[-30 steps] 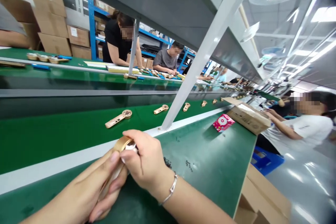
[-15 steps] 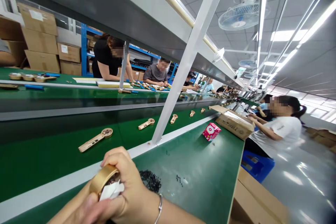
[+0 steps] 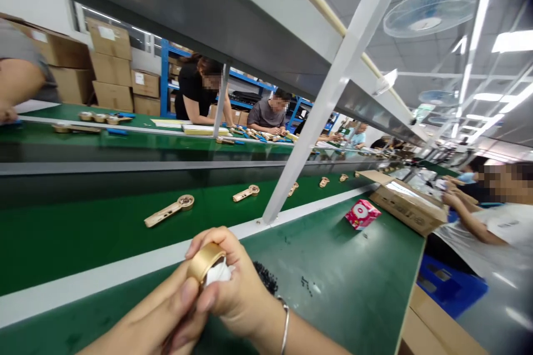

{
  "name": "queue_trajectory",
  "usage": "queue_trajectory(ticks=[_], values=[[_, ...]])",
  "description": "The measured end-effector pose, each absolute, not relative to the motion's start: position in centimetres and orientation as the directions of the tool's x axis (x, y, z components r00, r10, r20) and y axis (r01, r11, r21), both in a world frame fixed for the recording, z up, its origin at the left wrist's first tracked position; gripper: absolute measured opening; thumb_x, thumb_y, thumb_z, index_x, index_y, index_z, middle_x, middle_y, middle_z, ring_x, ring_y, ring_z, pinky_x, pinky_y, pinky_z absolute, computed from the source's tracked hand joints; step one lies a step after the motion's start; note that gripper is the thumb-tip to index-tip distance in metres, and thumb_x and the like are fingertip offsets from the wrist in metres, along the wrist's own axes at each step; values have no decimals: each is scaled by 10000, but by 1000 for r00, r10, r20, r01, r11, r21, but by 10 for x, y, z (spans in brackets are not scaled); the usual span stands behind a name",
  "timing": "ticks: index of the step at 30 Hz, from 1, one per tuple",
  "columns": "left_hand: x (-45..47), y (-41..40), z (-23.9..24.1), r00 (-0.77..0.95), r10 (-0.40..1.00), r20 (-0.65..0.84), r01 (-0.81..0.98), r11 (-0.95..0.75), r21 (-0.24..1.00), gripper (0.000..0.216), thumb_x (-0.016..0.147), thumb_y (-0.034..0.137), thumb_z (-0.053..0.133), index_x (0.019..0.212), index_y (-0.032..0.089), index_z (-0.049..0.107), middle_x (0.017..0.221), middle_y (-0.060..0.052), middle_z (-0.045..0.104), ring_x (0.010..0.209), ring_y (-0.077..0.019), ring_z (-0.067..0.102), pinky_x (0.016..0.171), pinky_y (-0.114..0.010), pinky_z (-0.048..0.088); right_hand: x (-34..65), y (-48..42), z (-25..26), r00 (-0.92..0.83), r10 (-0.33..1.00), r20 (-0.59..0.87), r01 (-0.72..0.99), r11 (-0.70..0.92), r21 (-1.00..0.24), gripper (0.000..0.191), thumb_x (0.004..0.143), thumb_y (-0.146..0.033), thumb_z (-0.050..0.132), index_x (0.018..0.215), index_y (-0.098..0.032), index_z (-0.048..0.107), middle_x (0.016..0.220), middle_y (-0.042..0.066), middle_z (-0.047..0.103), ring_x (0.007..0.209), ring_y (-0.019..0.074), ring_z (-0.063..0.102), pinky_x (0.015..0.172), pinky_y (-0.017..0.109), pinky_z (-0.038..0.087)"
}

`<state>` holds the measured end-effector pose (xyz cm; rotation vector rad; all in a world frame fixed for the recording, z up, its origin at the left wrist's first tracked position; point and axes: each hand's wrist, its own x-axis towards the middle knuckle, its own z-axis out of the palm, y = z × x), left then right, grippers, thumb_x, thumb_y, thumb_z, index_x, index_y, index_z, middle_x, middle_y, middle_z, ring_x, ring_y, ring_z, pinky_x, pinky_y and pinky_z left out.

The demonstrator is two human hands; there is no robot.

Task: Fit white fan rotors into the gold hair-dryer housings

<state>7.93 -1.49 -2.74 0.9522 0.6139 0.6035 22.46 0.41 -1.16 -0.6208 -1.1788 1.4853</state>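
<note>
In front of me, low in the head view, both hands are closed around a gold round-headed housing [image 3: 205, 262]. My left hand [image 3: 177, 305] grips it from the left, with the thumb along its rim. Fingers of my right hand [image 3: 245, 297], with a bangle at the wrist, wrap over its top and far side. A crumpled white tissue or cloth [image 3: 220, 272] is pressed into its open face by the right thumb. The rest of the housing is hidden by my hands. Similar gold parts with long handles [image 3: 169, 212] lie on the green belt [image 3: 104, 238] beyond.
Small black pieces [image 3: 265, 278] are heaped beside my right wrist, some scattered farther right. A pink box [image 3: 362, 214] and an open carton [image 3: 408, 205] stand on the green bench [image 3: 350, 283]. A white post [image 3: 310, 141] rises at the belt's edge. Co-workers sit opposite and at right.
The view has swung, so the bench, boxes and people sit differently in frame. My hands, still around the housing, appear farther right; the tissue stays in its opening.
</note>
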Motion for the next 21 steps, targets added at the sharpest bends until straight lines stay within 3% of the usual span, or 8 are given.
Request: queue_trajectory(ticks=[4,8,10,14,17,21], values=[[86,-15,-14,717,672,-184,-265,507,820,525,847,746,506,994,244,462,573,87,462,285,-8,272,337,-144,244,227,2,-12,-252,953,170,-421,50,-906,721,359,-533,969,922,-242,624,798,-30,567,664,125,451,613,257,363],[86,-13,-9,714,695,-82,-316,424,849,509,948,660,410,1263,259,421,571,92,461,306,-31,320,368,-145,306,229,-1,-14,-89,962,259,-395,205,-895,844,310,-451,1003,967,-293,498,878,-46,528,692,122,467,610,238,403],[85,-14,-4,715,699,16,-313,299,901,550,979,620,379,1386,252,348,548,95,458,320,-41,342,385,-140,321,230,-4,-11,10,939,344,-343,326,-881,795,335,-480,991,886,-285,452,902,-42,500,701,123,469,604,239,416],[81,-15,5,727,677,116,-317,181,931,598,955,626,438,1419,260,353,656,58,518,360,-27,353,348,-111,295,231,-15,1,80,869,488,-175,494,-852,660,433,-487,964,740,-253,428,755,-52,456,622,118,414,540,243,372],[77,-15,7,742,663,102,-284,173,943,627,952,635,431,1461,292,303,741,33,559,384,-19,381,356,-98,314,233,-22,9,39,851,523,-110,524,-845,581,487,-477,947,711,-249,461,715,-46,482,597,119,441,525,251,368],[73,-13,8,723,685,93,-265,151,952,675,951,650,409,1499,306,218,757,31,558,383,-14,378,363,-100,309,239,-27,14,-3,884,468,-93,465,-880,456,592,-346,945,813,-281,552,800,-18,543,633,137,539,538,266,442]])
